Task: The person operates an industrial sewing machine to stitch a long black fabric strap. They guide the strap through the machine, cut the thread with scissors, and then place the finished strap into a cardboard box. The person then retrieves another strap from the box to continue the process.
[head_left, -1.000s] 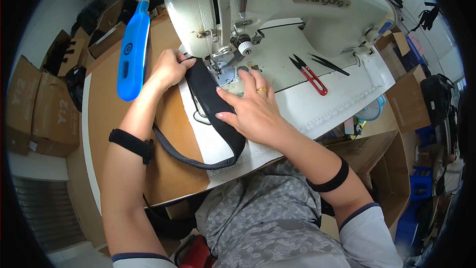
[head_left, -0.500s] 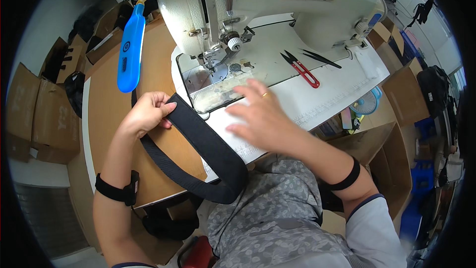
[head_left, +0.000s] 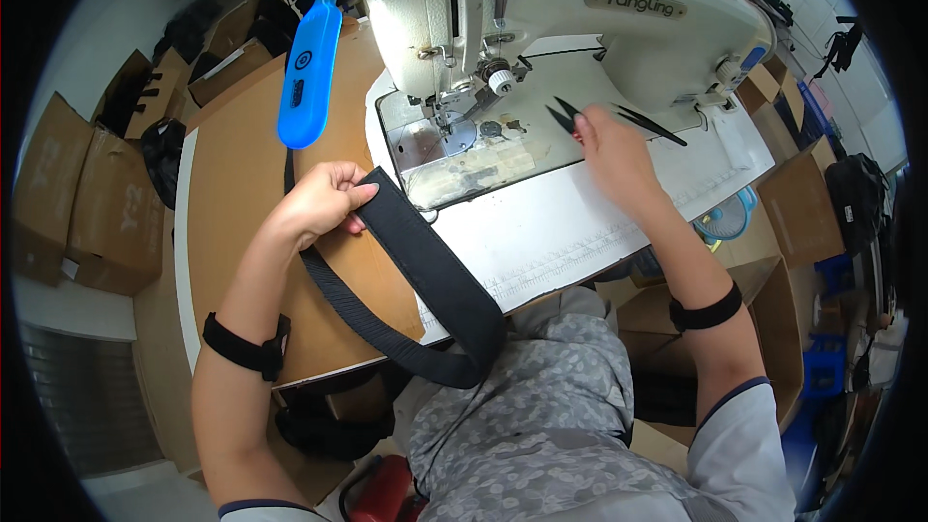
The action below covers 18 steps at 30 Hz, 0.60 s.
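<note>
My left hand (head_left: 329, 201) pinches the upper end of a wide black padded strap (head_left: 425, 256) between thumb and fingers. From there the strap runs down toward my lap, where it bends back into a narrower black webbing band (head_left: 353, 309). To the right, my right hand (head_left: 615, 157) is closed around a pair of thread snips (head_left: 562, 117). Only the dark blades stick out past my fingers; the handles are hidden under the hand. Black tweezers (head_left: 652, 124) lie just beyond it on the machine bed.
A white sewing machine (head_left: 580, 10) stands across the table's far side, its needle area (head_left: 450, 130) beyond the strap. A blue handheld device (head_left: 309, 77) hangs at its left. Cardboard boxes (head_left: 116, 208) are at the left, with an open carton (head_left: 764, 304) at the right.
My right hand has reached away and to the right, from above the table's front part onto the thread snips, and closed on them. My left hand keeps its pinch; the view has shifted slightly.
</note>
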Motion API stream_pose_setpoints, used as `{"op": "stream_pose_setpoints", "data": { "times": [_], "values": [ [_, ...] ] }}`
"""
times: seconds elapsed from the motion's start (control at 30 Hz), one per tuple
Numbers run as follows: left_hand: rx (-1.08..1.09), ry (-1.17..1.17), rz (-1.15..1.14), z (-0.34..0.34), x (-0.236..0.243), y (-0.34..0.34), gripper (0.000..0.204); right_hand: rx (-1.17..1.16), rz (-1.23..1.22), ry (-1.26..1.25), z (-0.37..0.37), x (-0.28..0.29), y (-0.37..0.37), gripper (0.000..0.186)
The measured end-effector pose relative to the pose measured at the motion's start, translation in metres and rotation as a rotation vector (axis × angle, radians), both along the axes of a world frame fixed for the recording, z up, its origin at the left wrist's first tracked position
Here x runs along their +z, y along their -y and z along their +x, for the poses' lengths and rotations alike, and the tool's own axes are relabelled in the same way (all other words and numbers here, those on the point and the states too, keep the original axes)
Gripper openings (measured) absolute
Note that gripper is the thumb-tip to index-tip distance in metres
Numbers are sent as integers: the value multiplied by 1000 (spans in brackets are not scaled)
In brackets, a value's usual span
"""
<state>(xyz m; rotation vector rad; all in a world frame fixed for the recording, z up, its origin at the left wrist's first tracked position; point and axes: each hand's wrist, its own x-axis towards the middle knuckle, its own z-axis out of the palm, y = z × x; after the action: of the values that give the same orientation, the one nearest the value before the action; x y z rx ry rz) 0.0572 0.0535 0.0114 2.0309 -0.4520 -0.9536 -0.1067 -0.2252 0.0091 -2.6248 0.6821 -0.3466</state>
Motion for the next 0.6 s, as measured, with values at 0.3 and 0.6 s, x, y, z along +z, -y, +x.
{"op": "stream_pose_setpoints", "data": {
  "times": [0.3,0.6],
  "values": [
    [50,-88,-36,4,0,-2,14,427,475,-86,18,0,-85,37],
    [62,-107,-32,6,1,-3,15,394,504,31,36,-13,-104,34]
  ]
}}
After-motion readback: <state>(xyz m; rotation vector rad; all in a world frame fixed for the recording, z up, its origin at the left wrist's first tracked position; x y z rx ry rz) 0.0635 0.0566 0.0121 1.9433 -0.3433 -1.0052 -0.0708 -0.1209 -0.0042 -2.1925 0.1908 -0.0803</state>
